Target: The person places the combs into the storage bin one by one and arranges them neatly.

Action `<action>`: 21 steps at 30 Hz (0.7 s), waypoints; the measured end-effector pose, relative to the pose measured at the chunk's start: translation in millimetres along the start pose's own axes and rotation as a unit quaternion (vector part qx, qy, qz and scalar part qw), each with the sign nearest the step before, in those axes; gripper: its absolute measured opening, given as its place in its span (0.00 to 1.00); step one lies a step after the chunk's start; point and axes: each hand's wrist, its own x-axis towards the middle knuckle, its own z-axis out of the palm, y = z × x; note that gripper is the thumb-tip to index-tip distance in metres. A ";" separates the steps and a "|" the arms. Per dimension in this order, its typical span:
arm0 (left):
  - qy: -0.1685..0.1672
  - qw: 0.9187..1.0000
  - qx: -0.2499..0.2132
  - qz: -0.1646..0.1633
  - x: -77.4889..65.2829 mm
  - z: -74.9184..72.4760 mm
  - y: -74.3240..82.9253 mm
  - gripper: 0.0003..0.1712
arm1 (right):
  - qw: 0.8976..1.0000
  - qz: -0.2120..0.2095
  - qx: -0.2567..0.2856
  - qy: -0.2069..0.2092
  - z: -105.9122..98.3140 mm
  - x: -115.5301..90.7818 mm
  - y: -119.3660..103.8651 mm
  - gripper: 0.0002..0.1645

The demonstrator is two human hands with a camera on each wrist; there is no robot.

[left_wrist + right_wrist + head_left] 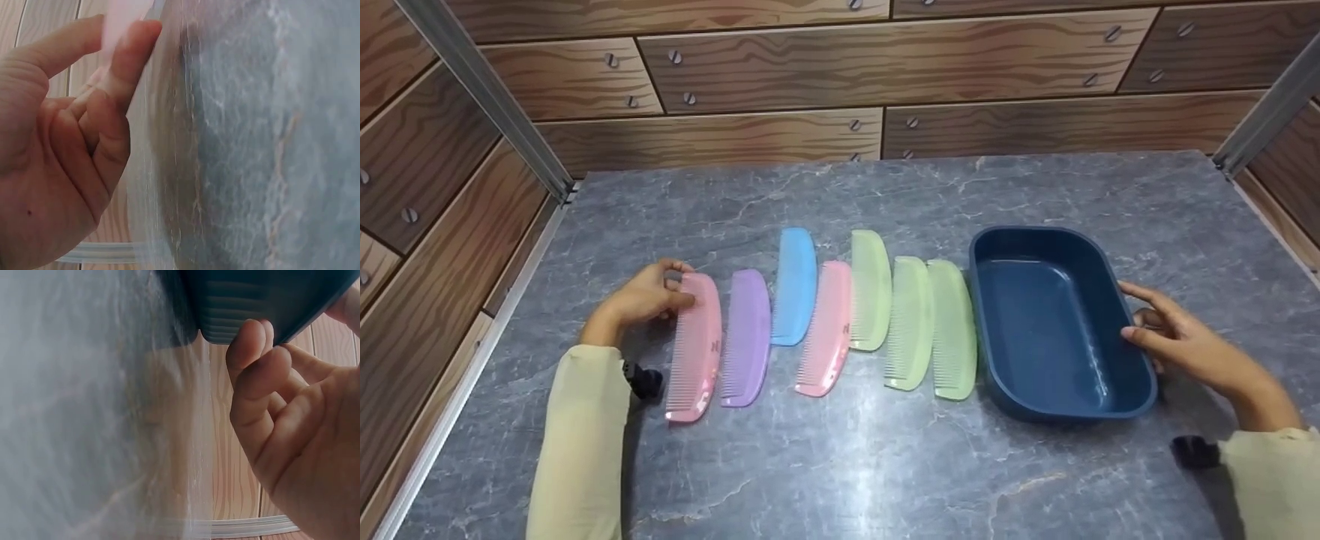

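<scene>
At the left end of a row of combs, my left hand (649,292) pinches the upper end of a pink comb (696,352) between thumb and fingers. The left wrist view shows the comb's pale pink end (121,25) between the thumb and a fingertip. To its right lie a purple comb (747,337), a blue comb (795,289) and a second pink comb (826,330). My right hand (1177,337) grips the right wall of a dark blue rectangular tub (1039,315), thumb over the rim. In the right wrist view, fingers (264,377) curl at the tub's outer side.
Three pale green combs, a back one (871,289), a middle one (911,322) and a right one (954,330), lie just left of the tub. The grey marbled table (810,465) is bordered by wood-patterned walls (885,67) and a metal post (495,97).
</scene>
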 end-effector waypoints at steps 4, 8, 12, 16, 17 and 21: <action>0.008 1.000 -0.018 0.005 -1.1 -1.3 0.3 0.35 | 1.000 0.005 0.001 -0.003 -1.0 0.7 -0.9 0.36; 0.015 0.999 -0.028 0.008 -3.6 -1.9 1.1 0.35 | 1.000 0.009 0.002 -0.005 -1.8 0.2 -1.4 0.36; 0.024 0.998 -0.056 0.020 -4.5 -2.6 0.1 0.34 | 1.000 0.002 -0.002 -0.002 -1.7 0.7 -1.8 0.36; 0.037 0.996 -0.075 0.038 -4.9 -4.2 -1.5 0.34 | 1.000 -0.007 -0.003 -0.001 -0.5 1.5 -1.4 0.36; 0.042 0.995 -0.075 0.042 -5.1 -4.7 -1.6 0.34 | 1.000 -0.008 -0.003 -0.002 -0.2 1.6 -1.1 0.36; 0.062 0.994 -0.078 0.053 -6.4 -6.1 1.0 0.34 | 1.000 -0.006 -0.006 0.005 -0.2 1.3 -1.0 0.36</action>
